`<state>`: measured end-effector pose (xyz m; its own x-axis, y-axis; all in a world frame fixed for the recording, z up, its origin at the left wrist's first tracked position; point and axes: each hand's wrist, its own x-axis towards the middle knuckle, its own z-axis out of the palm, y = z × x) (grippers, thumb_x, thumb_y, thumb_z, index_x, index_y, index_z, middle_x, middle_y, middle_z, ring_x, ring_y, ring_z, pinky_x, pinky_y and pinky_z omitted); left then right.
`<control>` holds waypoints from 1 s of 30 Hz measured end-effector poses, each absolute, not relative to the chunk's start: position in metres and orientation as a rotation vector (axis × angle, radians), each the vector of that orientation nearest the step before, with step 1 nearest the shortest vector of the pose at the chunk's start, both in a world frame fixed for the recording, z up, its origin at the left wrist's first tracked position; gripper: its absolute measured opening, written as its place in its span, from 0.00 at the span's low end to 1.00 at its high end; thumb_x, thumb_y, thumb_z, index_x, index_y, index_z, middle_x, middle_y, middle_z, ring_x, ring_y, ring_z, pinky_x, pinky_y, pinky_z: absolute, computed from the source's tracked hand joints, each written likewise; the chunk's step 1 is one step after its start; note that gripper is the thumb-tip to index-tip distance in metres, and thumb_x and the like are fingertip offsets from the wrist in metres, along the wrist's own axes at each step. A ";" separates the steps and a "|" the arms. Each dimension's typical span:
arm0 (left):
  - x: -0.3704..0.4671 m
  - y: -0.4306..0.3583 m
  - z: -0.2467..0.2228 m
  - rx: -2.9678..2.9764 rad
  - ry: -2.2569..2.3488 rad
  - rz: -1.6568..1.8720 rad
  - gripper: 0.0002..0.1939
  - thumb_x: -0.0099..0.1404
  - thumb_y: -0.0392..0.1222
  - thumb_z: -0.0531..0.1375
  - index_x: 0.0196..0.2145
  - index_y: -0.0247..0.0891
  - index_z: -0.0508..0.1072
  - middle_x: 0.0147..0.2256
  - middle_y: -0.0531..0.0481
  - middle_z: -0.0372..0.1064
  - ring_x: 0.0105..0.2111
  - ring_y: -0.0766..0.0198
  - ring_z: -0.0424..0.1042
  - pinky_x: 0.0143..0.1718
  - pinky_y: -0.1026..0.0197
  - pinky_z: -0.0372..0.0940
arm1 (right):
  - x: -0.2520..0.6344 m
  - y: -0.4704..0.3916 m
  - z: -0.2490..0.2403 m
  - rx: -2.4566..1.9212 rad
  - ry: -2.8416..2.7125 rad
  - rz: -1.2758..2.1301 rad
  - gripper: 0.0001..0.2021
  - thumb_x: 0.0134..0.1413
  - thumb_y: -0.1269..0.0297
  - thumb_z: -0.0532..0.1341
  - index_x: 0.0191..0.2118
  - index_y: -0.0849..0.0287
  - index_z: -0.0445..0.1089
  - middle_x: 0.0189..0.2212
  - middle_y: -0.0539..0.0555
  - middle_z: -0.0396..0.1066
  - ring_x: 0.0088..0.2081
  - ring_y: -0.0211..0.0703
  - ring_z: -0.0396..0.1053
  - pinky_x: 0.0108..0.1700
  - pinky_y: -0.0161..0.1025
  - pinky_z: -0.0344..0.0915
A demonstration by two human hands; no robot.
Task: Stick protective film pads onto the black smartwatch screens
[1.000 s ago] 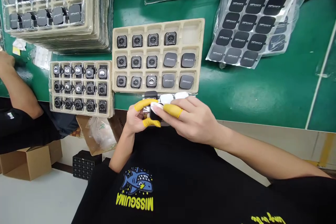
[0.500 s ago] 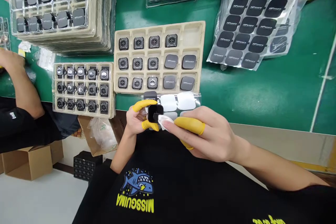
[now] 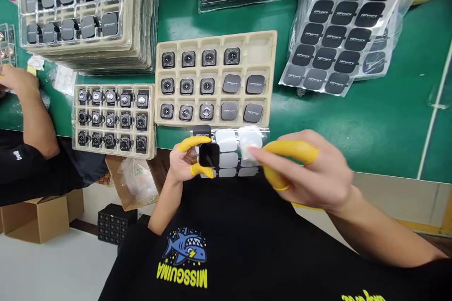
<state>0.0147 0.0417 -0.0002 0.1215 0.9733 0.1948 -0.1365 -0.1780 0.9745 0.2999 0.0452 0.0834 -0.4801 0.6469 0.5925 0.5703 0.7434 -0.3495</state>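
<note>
My left hand (image 3: 187, 160), with yellow finger cots on thumb and finger, grips a square black smartwatch body (image 3: 209, 155) by its edges, dark screen facing up. To the right of it, my right hand (image 3: 307, 169), also in yellow finger cots, pinches a white wiping cloth (image 3: 248, 149), slightly blurred and apart from the watch. Beneath both lies a clear sheet of film stickers (image 3: 228, 160), mostly pale blanks, one dark sticker left at its corner. Just beyond, a beige tray (image 3: 215, 36) holds several watch bodies, some back side up, some covered with dark HiFuture films; its far right compartment is bare.
Left of that tray sits a smaller tray of watch bodies (image 3: 126, 120), with a tall tray stack (image 3: 141, 56) behind. Dark HiFuture sticker sheets (image 3: 324, 59) lie at right. A co-worker's arm (image 3: 38, 108) is at far left; cardboard boxes (image 3: 52, 216) stand on the floor.
My right hand has lifted the cloth off the watch screen and moved it to the right. My left hand keeps the watch in nearly the same place.
</note>
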 end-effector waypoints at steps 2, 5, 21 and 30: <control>0.014 0.042 -0.001 1.311 0.902 1.300 0.41 0.41 0.60 0.87 0.52 0.42 0.89 0.38 0.47 0.86 0.33 0.61 0.83 0.36 0.63 0.77 | 0.328 0.049 0.064 -1.112 -2.102 -0.051 0.27 0.59 0.81 0.69 0.61 0.48 0.82 0.37 0.55 0.82 0.34 0.48 0.74 0.34 0.46 0.69; 0.014 0.041 -0.002 1.294 0.901 1.302 0.41 0.41 0.59 0.87 0.52 0.43 0.90 0.39 0.46 0.87 0.35 0.58 0.85 0.37 0.62 0.78 | 0.388 0.062 0.010 -1.327 -1.880 -0.315 0.16 0.50 0.74 0.74 0.45 0.52 0.87 0.28 0.57 0.79 0.27 0.48 0.66 0.28 0.46 0.59; 0.030 0.051 0.004 1.447 0.775 1.125 0.38 0.53 0.65 0.81 0.56 0.41 0.87 0.39 0.47 0.85 0.28 0.66 0.79 0.28 0.66 0.72 | 0.289 0.034 0.092 -0.823 -2.323 0.155 0.15 0.72 0.75 0.64 0.57 0.57 0.82 0.39 0.55 0.79 0.43 0.49 0.76 0.41 0.46 0.70; 0.027 0.044 -0.005 1.386 0.904 1.242 0.39 0.51 0.66 0.82 0.54 0.41 0.87 0.42 0.45 0.87 0.37 0.57 0.86 0.40 0.61 0.80 | 0.273 0.054 0.080 -0.863 -2.440 -0.028 0.18 0.70 0.76 0.62 0.60 0.61 0.79 0.33 0.56 0.77 0.39 0.50 0.71 0.36 0.46 0.63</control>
